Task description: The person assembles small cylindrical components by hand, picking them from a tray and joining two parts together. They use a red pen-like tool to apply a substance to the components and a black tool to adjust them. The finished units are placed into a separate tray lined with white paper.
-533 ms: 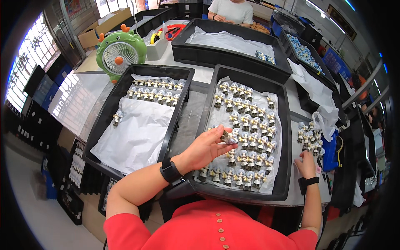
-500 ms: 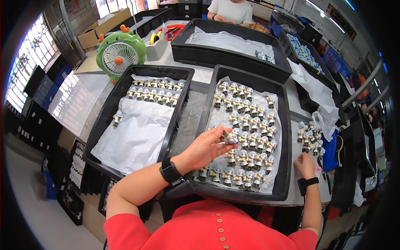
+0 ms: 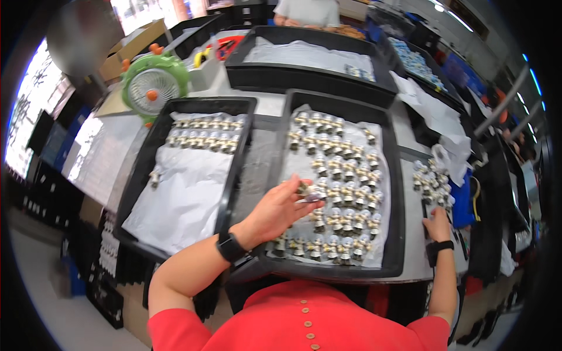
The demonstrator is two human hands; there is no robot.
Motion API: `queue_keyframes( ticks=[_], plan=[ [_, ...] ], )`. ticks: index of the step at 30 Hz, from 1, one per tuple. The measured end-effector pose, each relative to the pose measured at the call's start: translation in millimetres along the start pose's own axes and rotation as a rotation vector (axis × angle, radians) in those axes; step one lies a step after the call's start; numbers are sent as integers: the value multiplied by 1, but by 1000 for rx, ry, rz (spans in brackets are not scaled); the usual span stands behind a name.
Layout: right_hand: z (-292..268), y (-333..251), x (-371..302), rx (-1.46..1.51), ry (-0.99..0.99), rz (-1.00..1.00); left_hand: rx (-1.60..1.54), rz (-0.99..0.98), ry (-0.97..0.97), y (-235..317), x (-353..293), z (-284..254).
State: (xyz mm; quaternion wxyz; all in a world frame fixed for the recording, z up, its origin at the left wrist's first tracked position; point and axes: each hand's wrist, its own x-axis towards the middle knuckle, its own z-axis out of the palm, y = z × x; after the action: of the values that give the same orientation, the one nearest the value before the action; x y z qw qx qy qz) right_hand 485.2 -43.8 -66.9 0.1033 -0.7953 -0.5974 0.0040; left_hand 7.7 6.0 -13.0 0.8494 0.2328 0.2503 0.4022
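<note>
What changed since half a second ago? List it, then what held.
The view blurred and tipped. The right hand slid a little up the table toward the loose figurines. Unchanged: the left hand holds one figurine over the right tray; the rows of figurines stay put.

blurred: figurines (image 3: 336,175) — details unreadable (motion smear) | cut off: person at top edge (image 3: 307,10)

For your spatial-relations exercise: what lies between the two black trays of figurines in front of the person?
In the head view, only a bare grey strip of table separates the left tray from the right tray.
</note>
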Motion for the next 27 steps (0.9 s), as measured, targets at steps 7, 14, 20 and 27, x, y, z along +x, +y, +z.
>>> queue_keyframes(
  ticks=[7,14,20,27],
  plan=[
    [6,-9,2,16,24,24,71,-3,7,2,0,5],
    [20,-22,6,-168,30,-23,71,8,15,3,-2,0],
    [-21,-8,19,856,-270,318,-24,7,-19,2,-1,-3],
    [-111,-86,10,1788,-308,47,-19,9,-18,1,-3,-2]
  ],
)
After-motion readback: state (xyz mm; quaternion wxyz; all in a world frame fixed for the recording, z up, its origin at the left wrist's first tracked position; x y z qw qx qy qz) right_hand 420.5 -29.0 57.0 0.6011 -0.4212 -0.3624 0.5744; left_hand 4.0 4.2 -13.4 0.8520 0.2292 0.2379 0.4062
